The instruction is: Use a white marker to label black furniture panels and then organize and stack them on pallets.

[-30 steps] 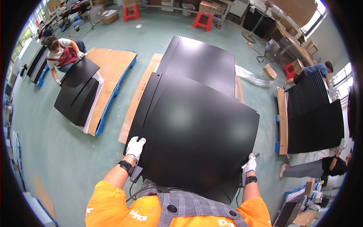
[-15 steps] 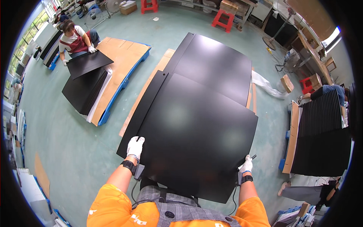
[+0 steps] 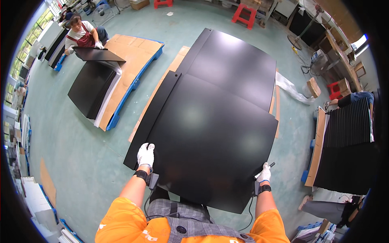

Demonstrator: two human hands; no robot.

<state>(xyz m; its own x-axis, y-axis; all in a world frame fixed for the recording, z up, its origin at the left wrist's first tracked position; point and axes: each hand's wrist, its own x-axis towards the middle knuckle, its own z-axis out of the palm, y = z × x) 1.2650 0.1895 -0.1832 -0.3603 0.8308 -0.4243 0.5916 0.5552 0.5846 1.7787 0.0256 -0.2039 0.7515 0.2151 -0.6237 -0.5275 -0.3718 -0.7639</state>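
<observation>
- A big black panel (image 3: 210, 141) is held flat and low in front of the person, over a stack of more black panels (image 3: 235, 65) on the floor.
- The left hand (image 3: 146, 154), in a white glove, is laid on the panel's near left edge. Its fingers are curled over the edge, so it looks closed on the panel.
- The right hand (image 3: 264, 174), also in a white glove, is at the panel's near right corner. A small dark tool like a pen (image 3: 265, 170) seems to be held in it too, so how tightly the panel is gripped there cannot be told.
- The two hands are kept well apart, one at each side.
- The panel is judged to be thin, wide and smooth. It looks stiff, but it may bend or wobble in the middle, and it could slip in the gloves.
- It is best held at two far-apart edges, as it is now, so it stays level.
- One panel is being held. At least two more can be seen under it; the full number in the stack cannot be counted.
- Long brown boards (image 3: 162, 87) lie under the stack.
- Another stack of black panels (image 3: 91, 85) lies on a blue pallet (image 3: 133, 85) at the far left, where one more person (image 3: 83, 34) holds a panel.
- A third dark stack (image 3: 348, 150) is at the right.
- Two red stools (image 3: 247, 16) are seen at the far end.
</observation>
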